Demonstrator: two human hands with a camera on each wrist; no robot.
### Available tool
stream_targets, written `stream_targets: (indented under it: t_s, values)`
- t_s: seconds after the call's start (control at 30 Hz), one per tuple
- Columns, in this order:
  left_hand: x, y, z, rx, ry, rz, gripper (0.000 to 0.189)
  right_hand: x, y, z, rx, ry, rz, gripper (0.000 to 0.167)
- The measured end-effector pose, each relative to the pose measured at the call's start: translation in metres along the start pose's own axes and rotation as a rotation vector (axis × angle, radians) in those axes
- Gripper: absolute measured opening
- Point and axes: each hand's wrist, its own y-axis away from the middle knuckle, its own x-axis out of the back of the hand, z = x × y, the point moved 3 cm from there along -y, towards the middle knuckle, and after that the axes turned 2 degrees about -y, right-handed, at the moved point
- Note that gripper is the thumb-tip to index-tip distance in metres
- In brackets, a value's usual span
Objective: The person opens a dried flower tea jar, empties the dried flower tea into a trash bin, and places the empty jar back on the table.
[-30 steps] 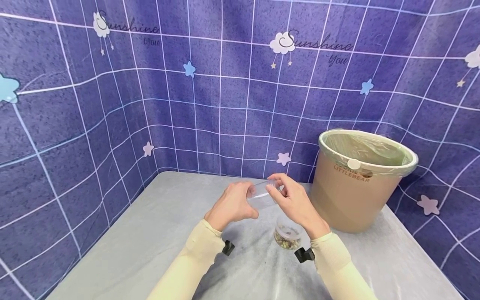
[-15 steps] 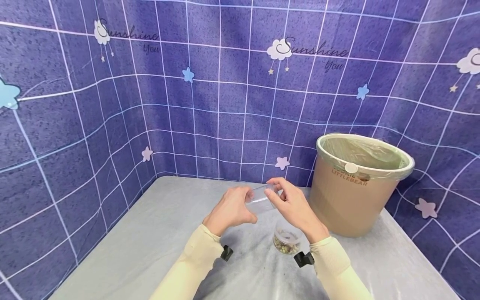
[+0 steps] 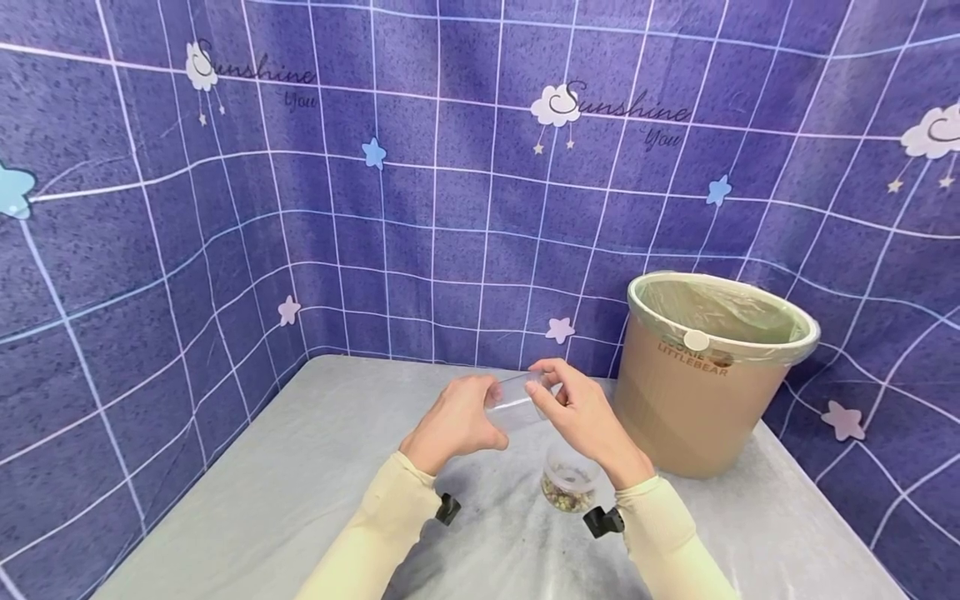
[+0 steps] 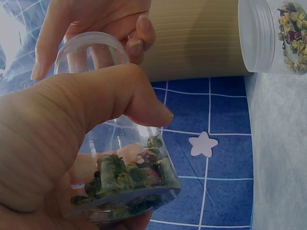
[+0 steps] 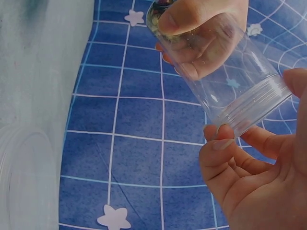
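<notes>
Bin [image 3: 705, 417]: 1
Clear jars [image 3: 568, 493]: 2 — left of bin
Hands [image 3: 453, 423]: 2 — left of bin
Black wrist devices [image 3: 448, 509]: 2, nearer than bin
Sleeves [image 3: 378, 525]: 2

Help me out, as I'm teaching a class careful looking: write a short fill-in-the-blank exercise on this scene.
1. The hand at the end of the held jar farther from its dried flowers is the ____ one.
2. In the head view, the other jar stands on the table to the ____ of the bin.
3. The lower printed word on the bin is ____.
4. The cloth behind the table shows white clouds and five-pointed ____.

Missing words: right; left; LITTLEBEAR; stars.
</notes>
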Motion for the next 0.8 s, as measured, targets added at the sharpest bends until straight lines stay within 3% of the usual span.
stream_targets:
  t_s: [0.8]
  values:
    - [0.0019, -0.0008, 0.0007, -0.003, -0.009, 0.009, 0.047, 0.0050, -0.0001, -0.0004, 0.008, -0.020, 0.011, 0.035]
